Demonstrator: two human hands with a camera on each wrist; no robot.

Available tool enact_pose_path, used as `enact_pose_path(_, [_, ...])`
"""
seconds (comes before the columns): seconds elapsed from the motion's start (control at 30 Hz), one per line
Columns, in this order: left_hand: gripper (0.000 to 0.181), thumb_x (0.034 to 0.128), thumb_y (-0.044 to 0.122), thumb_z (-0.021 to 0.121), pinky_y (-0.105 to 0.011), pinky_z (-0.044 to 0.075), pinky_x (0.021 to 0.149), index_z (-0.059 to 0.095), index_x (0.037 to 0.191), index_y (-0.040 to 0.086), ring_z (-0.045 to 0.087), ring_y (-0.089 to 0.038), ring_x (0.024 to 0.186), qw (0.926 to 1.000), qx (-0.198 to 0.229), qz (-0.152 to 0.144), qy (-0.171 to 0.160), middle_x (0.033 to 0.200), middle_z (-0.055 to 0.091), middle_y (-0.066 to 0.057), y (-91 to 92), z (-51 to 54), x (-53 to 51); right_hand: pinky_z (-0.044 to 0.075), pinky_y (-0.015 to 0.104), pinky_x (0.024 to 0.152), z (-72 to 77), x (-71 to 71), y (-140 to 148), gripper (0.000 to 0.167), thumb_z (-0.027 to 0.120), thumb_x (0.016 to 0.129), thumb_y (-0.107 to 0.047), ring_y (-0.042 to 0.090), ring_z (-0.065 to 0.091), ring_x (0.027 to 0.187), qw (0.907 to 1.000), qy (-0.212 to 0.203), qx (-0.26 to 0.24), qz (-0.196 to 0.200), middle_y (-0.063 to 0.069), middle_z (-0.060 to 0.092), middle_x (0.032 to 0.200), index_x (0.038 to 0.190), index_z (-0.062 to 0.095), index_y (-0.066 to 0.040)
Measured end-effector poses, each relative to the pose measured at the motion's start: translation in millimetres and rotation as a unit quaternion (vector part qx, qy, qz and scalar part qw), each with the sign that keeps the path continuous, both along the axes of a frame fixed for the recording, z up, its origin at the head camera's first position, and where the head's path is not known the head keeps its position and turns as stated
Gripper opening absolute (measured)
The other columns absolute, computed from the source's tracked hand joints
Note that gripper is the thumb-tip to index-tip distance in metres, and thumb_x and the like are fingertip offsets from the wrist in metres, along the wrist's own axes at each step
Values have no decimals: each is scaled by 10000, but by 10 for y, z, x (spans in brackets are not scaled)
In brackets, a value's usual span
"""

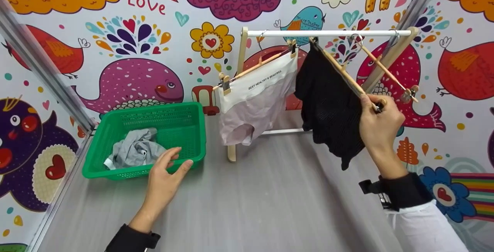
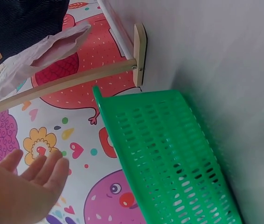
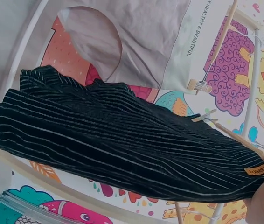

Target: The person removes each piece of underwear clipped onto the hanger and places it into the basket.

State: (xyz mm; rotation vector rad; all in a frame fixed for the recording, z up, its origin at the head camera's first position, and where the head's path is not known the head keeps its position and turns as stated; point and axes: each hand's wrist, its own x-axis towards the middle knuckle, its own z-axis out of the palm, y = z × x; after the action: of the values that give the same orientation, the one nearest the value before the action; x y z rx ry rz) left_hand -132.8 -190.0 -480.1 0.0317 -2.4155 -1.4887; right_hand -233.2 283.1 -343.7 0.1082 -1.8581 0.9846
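The thumb and fingers of the right hand [image 1: 380, 126] were curled round the near end of a hanger [image 1: 344, 70], beside its clip [image 1: 379, 107]; whether that clip had bitten the cloth could not be told. Black shorts [image 1: 328, 97] hung slanting along the hanger, the far clip [image 1: 313, 42] at their other corner. The left hand [image 1: 164, 180] held nothing, its fingers loosely spread by the front rim of the green basket [image 1: 202, 128], in which a grey garment [image 1: 135, 149] lay crumpled. Beside the shorts, white briefs [image 1: 256, 93] hung clipped from the rack [image 1: 328, 33]; a bare hanger [image 1: 380, 65] was on their other side.

If the near clip had only the waistband's edge, that corner could slip and leave the shorts dangling from the far clip. A hard tug might unhook the hanger, or swing the shorts into the briefs.
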Motion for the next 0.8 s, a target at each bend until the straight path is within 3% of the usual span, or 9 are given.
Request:
enact_pose_path(0.1, [589,983,320,765,-483,437,1097,577,1470,48,529,-289,1315,10000,-15,-37,61,1495,538,-146,18,-1,-2,439,138,675,-37,64,74,198,757,964,-54,-18,584,746,9999,-74,-93,69,166,741,887,971,729,142])
enact_pose_path(0.37, [627,954,288,801,-509,431,1105,563,1489,65,521,-298,1339,9996,-7,-251,117,1517,522,-140,91,30,-29,418,109,619,-192,196,334,95,777,916,43,-11,532,671,9994,-130,79,312,-205,636,839,941,742,128])
enact_pose_path(0.57, [675,919,284,835,-565,419,1103,557,1496,72,520,-326,1335,9993,-37,-300,209,1516,524,-144,158,127,-63,405,83,613,-243,330,414,50,767,890,112,-66,526,671,9965,41,529,652,-272,634,869,908,726,135])
enact_pose_path(0.8, [721,880,251,870,-590,405,1105,552,1503,79,509,-323,1342,9986,-17,-336,404,1514,530,-133,213,191,-90,361,100,584,-334,514,485,53,747,884,149,-30,470,643,9938,-79,680,881,-274,640,891,928,731,123])
